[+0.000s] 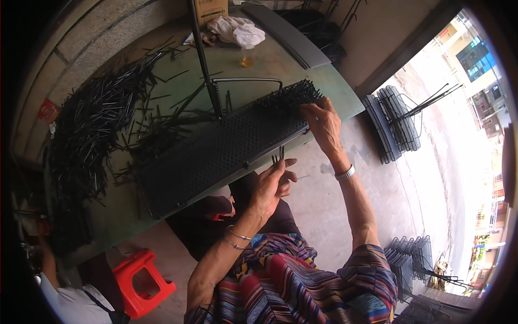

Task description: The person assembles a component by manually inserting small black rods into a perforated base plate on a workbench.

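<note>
Perforated black panel [216, 148], long and rectangular, one: centre of the frame, slanting from lower left to upper right on a green tabletop [341, 93], its near long edge toward the wearer. Rows of small holes over most of the face; the upper-right end carries a dense cluster of black bristle-like pieces [291, 97].

Right hand [325, 125], bare: right of centre, thumb and fingers drawn together at the clustered end of the panel; whether a piece is pinched between them cannot be told. Silver-toned wristband [345, 173] on this arm.

Left hand [268, 189], bare: just below the panel's near edge, fingers closed on a few thin black sticks [278, 155], which point upward. Bangles [237, 237] on the wrist.

Loose black sticks, large heap [91, 124]: left of the frame, on the tabletop, strays scattered toward the panel.

Dark upright pole [204, 59]: upper centre, behind the panel, with a bent side rod [248, 80].

White cloth [248, 36], crumpled; cup with amber liquid [246, 60]; cardboard box [211, 9]: top centre.

Wire racks [396, 121]: right, on the floor.

Red plastic stool [135, 263]: lower left, near another person's arm [48, 264].
</note>
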A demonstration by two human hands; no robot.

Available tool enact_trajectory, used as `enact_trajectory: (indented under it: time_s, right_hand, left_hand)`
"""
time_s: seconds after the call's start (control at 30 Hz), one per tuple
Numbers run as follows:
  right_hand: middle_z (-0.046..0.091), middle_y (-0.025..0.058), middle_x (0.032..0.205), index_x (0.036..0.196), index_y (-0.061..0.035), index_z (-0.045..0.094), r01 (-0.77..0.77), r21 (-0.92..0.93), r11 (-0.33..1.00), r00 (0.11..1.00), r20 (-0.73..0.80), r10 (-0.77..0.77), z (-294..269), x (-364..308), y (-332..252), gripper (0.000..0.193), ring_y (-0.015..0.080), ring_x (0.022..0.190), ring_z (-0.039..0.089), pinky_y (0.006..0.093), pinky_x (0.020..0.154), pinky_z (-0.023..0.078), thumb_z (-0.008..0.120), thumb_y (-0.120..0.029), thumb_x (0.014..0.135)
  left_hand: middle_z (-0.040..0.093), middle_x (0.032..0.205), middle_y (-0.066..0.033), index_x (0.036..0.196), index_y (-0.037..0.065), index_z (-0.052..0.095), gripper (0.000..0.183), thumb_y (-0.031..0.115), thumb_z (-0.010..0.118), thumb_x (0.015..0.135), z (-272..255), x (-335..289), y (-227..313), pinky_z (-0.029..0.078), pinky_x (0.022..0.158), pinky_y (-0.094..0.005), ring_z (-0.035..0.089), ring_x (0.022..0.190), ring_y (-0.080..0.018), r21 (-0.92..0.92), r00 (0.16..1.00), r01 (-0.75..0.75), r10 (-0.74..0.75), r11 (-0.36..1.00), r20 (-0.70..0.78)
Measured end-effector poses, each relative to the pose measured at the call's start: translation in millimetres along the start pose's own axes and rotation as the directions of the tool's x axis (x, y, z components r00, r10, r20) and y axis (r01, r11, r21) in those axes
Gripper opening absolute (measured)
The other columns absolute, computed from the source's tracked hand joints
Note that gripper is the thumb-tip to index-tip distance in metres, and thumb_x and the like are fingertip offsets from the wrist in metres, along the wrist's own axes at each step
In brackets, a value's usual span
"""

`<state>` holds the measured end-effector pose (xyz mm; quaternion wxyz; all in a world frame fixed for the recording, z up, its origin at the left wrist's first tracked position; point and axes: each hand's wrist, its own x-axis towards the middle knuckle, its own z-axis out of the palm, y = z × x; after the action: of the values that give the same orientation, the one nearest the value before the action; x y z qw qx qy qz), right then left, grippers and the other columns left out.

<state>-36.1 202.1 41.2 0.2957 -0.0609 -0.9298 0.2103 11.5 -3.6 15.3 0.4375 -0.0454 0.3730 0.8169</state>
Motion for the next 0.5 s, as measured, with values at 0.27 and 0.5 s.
enact_trajectory:
  time_s: [0.27,0.5]
  right_hand:
    - [0.058,0.0064,0.095,0.101,-0.0173,0.071,0.137,-0.097,0.986,0.991,0.016,-0.136,2,-4,5,0.019,0.0246,0.087,0.057,0.0349,0.073,0.045,0.066,-0.019,0.082]
    - [0.061,0.0088,0.094,0.112,-0.0117,0.066,0.106,0.010,0.994,0.994,0.002,-0.106,-16,-22,-28,0.030,0.0243,0.086,0.056,0.0347,0.075,0.044,0.066,-0.022,0.083]
  left_hand:
    - [0.059,0.073,-0.0048,0.114,0.004,0.059,0.038,0.037,0.048,0.098,2,0,2,0.029,0.049,-0.0196,0.035,0.052,-0.0036,-0.007,1.000,-0.018,0.018,1.000,0.017]
    - [0.058,0.073,-0.0046,0.113,0.002,0.060,0.039,0.036,0.048,0.098,0,0,2,0.027,0.048,-0.0192,0.034,0.051,-0.0034,0.028,0.999,-0.025,0.024,0.999,0.024]
